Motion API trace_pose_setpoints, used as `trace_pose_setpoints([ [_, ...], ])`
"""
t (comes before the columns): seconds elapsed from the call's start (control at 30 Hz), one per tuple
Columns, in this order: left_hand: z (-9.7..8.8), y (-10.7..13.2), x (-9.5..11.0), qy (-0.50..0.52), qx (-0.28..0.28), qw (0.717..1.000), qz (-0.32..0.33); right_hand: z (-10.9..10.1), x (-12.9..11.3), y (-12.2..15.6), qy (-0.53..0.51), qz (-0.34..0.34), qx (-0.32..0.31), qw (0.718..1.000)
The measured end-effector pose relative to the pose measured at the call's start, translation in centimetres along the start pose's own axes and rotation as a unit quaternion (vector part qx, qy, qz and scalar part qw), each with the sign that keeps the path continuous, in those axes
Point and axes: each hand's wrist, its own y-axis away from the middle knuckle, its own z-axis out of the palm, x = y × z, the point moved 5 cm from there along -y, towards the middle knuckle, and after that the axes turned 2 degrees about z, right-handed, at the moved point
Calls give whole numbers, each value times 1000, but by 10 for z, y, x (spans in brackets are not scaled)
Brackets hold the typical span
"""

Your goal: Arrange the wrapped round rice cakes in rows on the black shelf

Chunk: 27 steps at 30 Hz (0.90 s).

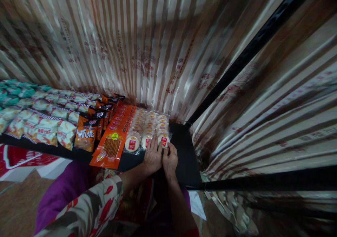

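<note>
Rows of clear-wrapped round white cakes with red labels lie on the black shelf (185,159). My left hand (153,157) is laid with fingers stretched out at the front of the rows, partly covering the middle front cake packet (145,142). Close beside it, my right hand (170,159) has curled fingers at the near right edge of the front right cake packet (164,140) and appears to grip it; the fingertips are partly hidden. At the left end of the front row sits another cake packet (132,143).
Left of the cakes lie orange snack-stick packets (112,147), then orange-and-black bags (85,134), white snack bags (47,130) and green packets (12,89). A striped curtain (147,47) hangs behind. A black post (244,58) rises at the shelf's right corner.
</note>
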Motion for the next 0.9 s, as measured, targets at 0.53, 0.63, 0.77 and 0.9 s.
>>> trace_pose_setpoints([
  [0.53, -2, -1, 0, 8, 13, 1000, 3, 2, 0, 1, 8, -31, -1, 999],
  [0.63, -2, -1, 0, 8, 20, 1000, 1, 2, 0, 1, 10, -29, 0, 1000],
  [0.77, -1, -1, 0, 9, 12, 1000, 4, 4, 0, 1, 6, -30, 2, 1000],
  [0.9, -2, 1, 0, 7, 17, 1000, 9, 3, 0, 1, 8, -29, 4, 1000],
])
